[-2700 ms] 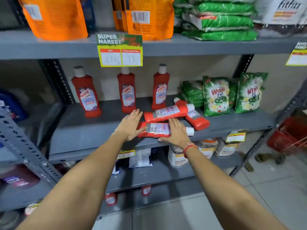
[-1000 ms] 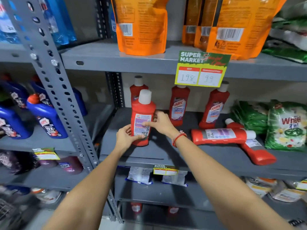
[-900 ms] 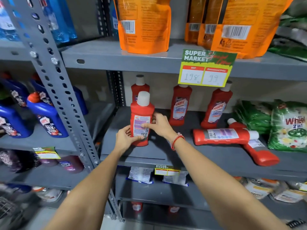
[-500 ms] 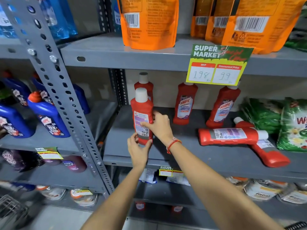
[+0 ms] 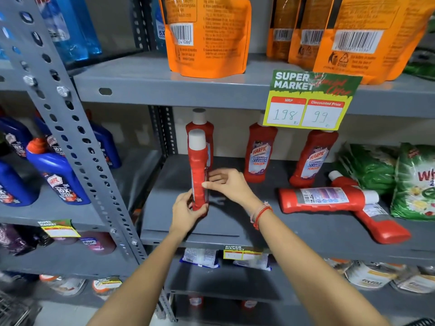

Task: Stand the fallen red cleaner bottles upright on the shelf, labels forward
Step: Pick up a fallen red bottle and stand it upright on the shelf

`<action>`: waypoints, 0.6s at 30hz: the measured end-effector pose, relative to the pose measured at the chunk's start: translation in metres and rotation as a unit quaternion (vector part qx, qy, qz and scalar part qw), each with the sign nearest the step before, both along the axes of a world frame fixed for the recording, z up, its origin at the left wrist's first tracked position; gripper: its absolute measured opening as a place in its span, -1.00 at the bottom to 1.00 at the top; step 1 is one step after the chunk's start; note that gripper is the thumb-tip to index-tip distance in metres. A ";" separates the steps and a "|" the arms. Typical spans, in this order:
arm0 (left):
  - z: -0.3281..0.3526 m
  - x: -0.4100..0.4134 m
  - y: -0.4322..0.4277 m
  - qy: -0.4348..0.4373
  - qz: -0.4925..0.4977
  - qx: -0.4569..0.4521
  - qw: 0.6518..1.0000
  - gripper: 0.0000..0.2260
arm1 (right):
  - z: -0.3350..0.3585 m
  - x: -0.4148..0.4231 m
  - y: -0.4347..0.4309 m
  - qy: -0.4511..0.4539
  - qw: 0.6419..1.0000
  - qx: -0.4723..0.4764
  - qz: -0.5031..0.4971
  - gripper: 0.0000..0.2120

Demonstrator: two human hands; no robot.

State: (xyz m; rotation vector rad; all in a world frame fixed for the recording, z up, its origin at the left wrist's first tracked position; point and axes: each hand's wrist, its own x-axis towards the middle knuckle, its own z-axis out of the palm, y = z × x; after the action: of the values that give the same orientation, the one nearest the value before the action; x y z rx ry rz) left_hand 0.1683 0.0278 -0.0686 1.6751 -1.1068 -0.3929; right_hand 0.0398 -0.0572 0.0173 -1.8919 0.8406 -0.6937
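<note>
since half a second ago the held bottle [image 5: 198, 170] has turned: its barcode label then faced the camera, and now the narrow side faces out, with only a sliver of label along its left edge. the left hand [image 5: 186, 211] has moved from under the base to wrap round the bottom of the bottle, fingers curled on it. the right hand [image 5: 229, 185] was flat against the bottle's right side; now its thumb and fingertips pinch the right edge at mid height. a red thread band [image 5: 261, 214] sits on that wrist. the view has shifted a little, too.

the held bottle is upright at the left end of the shelf [image 5: 235, 222], near the front, its base at or just above the surface; i cannot tell whether it touches. it is red with a white cap, ribbed down the side. right behind it stands another bottle [image 5: 200, 123], mostly hidden. two more standing bottles, one in the middle [image 5: 260, 152] and one to the right [image 5: 313, 158], are at the back, labels forward.

two fallen bottles lie at the right. the near one [image 5: 326, 200] lies crosswise, cap to the right, back label up. the second [image 5: 376, 222] lies slanted, cap to the back, base toward the front edge, with the first bottle's cap end lying across it. green packs [image 5: 414, 182] stand just beside them. a price tag [image 5: 310, 102] hangs from the shelf above.
</note>
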 end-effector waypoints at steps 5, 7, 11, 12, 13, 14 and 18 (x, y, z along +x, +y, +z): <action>0.006 0.033 -0.007 -0.071 -0.097 0.071 0.990 -0.72 | -0.010 0.001 -0.016 0.084 0.994 0.003 0.066 -0.15; 0.008 0.042 -0.010 -0.078 -0.126 0.103 0.984 -0.68 | -0.011 0.007 -0.017 0.085 0.992 0.013 0.093 -0.11; 0.014 0.055 -0.009 -0.047 -0.169 0.129 0.976 -0.59 | -0.011 0.019 -0.016 0.048 0.992 0.078 0.091 -0.22; 0.015 0.058 -0.007 -0.027 -0.185 0.130 0.974 -0.58 | -0.012 0.021 -0.014 0.040 0.992 0.089 0.076 -0.26; 0.016 0.059 -0.005 -0.002 -0.199 0.128 0.972 -0.57 | -0.014 0.022 -0.013 0.035 0.994 0.091 0.056 -0.31; 0.015 0.060 -0.003 0.033 -0.206 0.122 0.970 -0.57 | -0.016 0.022 -0.010 0.031 0.996 0.083 0.031 -0.34; 0.005 0.055 0.003 0.176 -0.164 0.081 0.967 -0.63 | -0.027 0.024 0.009 0.013 0.996 0.007 -0.092 -0.43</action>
State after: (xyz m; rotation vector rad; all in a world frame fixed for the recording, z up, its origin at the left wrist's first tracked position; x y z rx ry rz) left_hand 0.2230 0.0309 -0.0633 1.4828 -1.1027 -0.9760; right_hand 0.0633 -0.0481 -0.0099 -1.8294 1.0426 -0.7732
